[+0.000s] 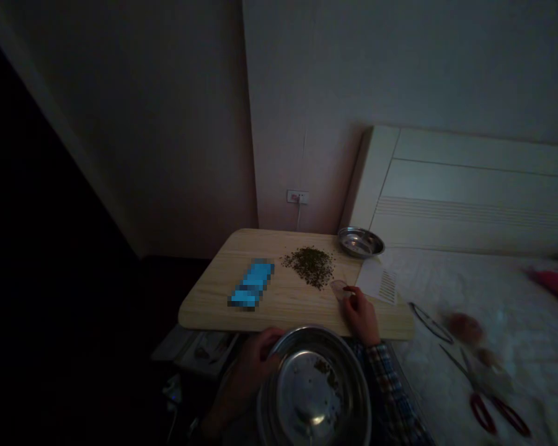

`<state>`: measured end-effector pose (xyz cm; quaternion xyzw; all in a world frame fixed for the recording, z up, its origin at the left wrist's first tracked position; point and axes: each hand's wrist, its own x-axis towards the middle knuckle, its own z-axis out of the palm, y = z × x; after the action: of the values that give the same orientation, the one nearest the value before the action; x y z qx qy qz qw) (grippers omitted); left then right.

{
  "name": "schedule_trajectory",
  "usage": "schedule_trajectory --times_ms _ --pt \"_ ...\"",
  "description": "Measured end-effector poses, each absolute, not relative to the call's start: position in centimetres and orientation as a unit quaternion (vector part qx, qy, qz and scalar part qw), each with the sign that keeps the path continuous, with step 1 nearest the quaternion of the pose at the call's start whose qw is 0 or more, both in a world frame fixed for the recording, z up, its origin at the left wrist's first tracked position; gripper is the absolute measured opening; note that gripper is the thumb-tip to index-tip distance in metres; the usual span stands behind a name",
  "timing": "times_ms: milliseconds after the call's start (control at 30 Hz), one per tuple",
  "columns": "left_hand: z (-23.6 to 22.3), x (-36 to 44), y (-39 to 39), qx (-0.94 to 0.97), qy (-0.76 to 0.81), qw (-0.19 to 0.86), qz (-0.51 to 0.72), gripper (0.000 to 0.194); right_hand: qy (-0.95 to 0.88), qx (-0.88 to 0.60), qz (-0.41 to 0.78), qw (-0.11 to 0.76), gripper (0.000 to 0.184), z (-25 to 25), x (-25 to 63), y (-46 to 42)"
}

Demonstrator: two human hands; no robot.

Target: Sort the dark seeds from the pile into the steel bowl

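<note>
My left hand [251,365] grips the rim of a large steel bowl [314,390] held below the near edge of a small wooden table [223,297]; a few dark bits lie inside the bowl. My right hand [361,314], in a plaid sleeve, rests on the table's right part with its fingers pinched on a small flat pale piece [339,288]. Just beyond it lies a heap of small dark seeds or grains [310,265]. The room is dim.
A small steel dish [360,241] sits at the table's far right corner, a white sheet [379,282] beside it. A blurred blue patch [252,284] lies on the table's left. On the bed to the right lie red-handled scissors [488,402] and small round items [465,328].
</note>
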<state>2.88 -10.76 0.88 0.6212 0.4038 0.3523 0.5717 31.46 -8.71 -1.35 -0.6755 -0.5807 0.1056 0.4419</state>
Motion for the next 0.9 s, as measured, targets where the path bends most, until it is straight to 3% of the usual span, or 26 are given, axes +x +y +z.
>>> schedule_trajectory --times_ms 900 --pt "1.2 3.7 -12.3 0.607 0.446 0.526 0.395 0.028 -0.582 -0.677 0.096 0.439 0.033 -1.2 31.5 -8.7"
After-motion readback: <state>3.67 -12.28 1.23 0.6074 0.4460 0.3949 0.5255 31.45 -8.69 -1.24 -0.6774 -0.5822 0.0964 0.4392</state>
